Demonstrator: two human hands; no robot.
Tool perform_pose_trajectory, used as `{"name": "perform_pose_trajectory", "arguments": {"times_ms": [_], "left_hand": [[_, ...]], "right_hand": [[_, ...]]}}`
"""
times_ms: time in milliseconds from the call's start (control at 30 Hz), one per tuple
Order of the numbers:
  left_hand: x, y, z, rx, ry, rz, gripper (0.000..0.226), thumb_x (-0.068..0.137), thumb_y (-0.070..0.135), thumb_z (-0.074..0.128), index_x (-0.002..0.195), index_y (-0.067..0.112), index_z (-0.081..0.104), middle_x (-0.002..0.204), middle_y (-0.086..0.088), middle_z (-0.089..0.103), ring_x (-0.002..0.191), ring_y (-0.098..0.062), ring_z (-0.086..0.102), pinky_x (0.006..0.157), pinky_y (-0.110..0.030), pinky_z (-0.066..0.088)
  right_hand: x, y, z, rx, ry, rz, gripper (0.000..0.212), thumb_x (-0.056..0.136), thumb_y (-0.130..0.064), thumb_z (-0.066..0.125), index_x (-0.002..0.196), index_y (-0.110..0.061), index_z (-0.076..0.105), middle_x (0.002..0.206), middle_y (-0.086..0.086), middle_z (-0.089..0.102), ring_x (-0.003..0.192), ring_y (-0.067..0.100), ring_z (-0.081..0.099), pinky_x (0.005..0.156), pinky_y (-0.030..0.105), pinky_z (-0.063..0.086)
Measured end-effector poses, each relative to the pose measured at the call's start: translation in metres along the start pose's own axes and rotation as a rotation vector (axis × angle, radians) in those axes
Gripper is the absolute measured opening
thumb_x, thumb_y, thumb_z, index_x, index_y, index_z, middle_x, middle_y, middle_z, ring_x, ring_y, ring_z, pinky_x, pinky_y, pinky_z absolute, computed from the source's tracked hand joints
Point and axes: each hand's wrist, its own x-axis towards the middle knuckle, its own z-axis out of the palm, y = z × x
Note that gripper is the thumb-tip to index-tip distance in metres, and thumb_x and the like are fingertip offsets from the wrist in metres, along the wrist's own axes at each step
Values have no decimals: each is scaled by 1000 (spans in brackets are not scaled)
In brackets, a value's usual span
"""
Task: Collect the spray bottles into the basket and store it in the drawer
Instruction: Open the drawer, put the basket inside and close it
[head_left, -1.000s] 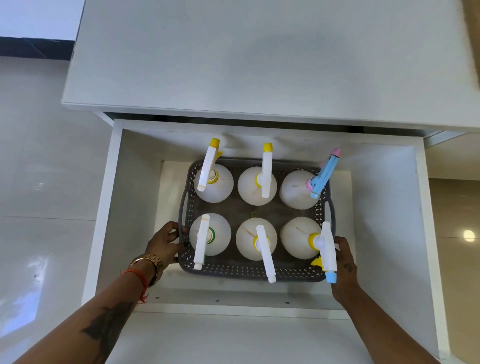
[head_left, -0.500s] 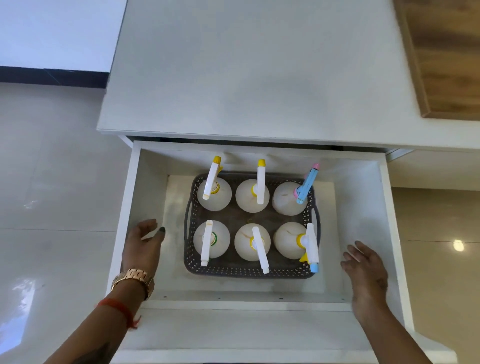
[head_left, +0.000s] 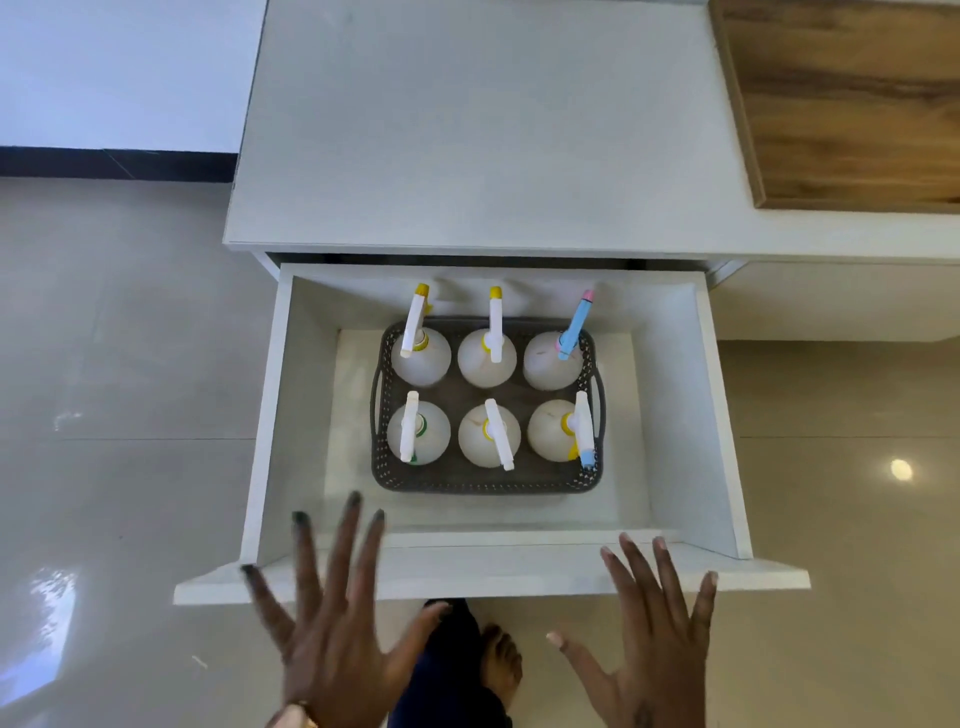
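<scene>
— Since the basket (head_left: 485, 480) sits on the floor of the open drawer (head_left: 719, 415), nearer its far wall, what do we log for contents?

— Six spray bottles (head_left: 488, 436), two rows of three, upright, nozzles mostly white; one far-right head is blue and pink. Packed close, so none can tip.

— And our hands?

— Left hand (head_left: 332, 631) and right hand (head_left: 657, 642) both spread flat, fingers splayed, holding nothing, hovering near the drawer's front panel (head_left: 491, 574). We judge they are poised to push it shut under the desk (head_left: 467, 130).

— Remaining item?

— Drawer closure only.
</scene>
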Motion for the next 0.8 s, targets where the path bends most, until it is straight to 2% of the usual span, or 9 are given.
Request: {"name": "perform_pose_trajectory", "arguments": {"times_ms": [67,167,267,400,500,700,800], "left_hand": [[-12,4,18,39,-44,15,91,74,77,27,144,19,22,155,5,10,143,-32,8,111,-60,-10],[-20,5,40,33,-52,59,75,86,68,11,147,24,10,157,8,-1,145,-25,-1,113,-57,-7],[-23,1,61,29,-56,107,62,93,57,5,146,27,4,157,12,-9,145,-19,-8,111,-55,-1],[-17,1,75,3,-23,34,59,93,53,6,146,29,2,156,14,-13,144,-22,-11,112,-53,-6],[-11,9,80,-26,-19,-27,58,93,52,6,146,30,0,155,15,-15,144,-25,-13,112,-54,-8],[0,10,79,-47,-37,-47,60,91,56,4,146,31,-3,154,17,-19,143,-23,-16,112,-51,-11],[8,13,75,-95,-33,-103,71,87,64,5,146,25,-2,155,12,-18,143,-22,-17,114,-48,-12]], "right_hand": [[-6,0,12,-18,-34,21,81,76,-78,31,131,-20,42,142,3,41,146,17,7,116,50,-4],[-12,3,29,-16,6,-5,66,89,-65,25,130,-17,43,138,8,49,146,12,2,115,46,3],[-12,9,45,54,135,-81,49,97,-48,27,127,-13,46,128,12,60,145,9,10,115,40,14],[-7,17,62,98,269,-111,40,100,-35,32,122,-9,52,120,12,64,141,12,25,117,35,19],[-5,20,68,104,289,-96,40,100,-29,32,120,-5,57,115,12,66,131,17,34,117,35,19],[9,16,67,164,310,-68,37,101,-26,31,120,-8,57,112,10,66,124,20,42,116,36,21],[19,14,63,165,306,-67,35,101,-26,30,123,-11,53,112,9,67,120,22,46,116,36,21]]}}
